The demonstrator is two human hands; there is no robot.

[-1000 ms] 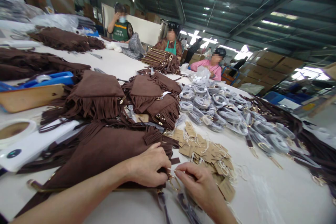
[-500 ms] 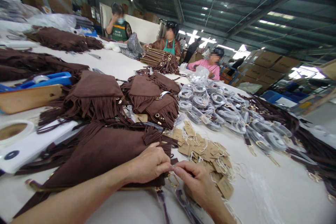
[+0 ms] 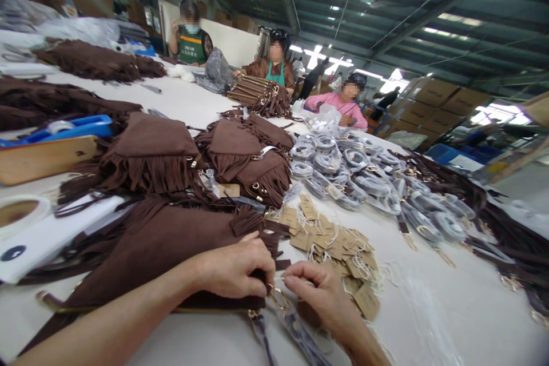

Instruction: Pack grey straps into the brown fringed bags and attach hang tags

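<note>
A brown fringed bag [image 3: 171,240] lies flat at the front of the table. My left hand [image 3: 240,269] rests over its right end, fingers curled beside a gold clasp [image 3: 279,297]; what they pinch is too small to make out. To the right of the clasp, my right hand [image 3: 319,291] pinches a thin white string between thumb and forefinger. A plastic-wrapped strap [image 3: 300,331] hangs from the clasp toward the front edge. Behind my right hand lies a heap of brown paper tags [image 3: 334,240] with white strings.
Behind are more fringed bags [image 3: 150,143] and a pile of wrapped straps [image 3: 355,166]. At left lie a blue tape dispenser [image 3: 81,126], a tape roll [image 3: 26,211] and a white object [image 3: 64,234]. Three people sit across the table.
My hands have moved slightly apart near the clasp. The fingers of my left hand have curled in more, and a small gap now shows between the two hands.
</note>
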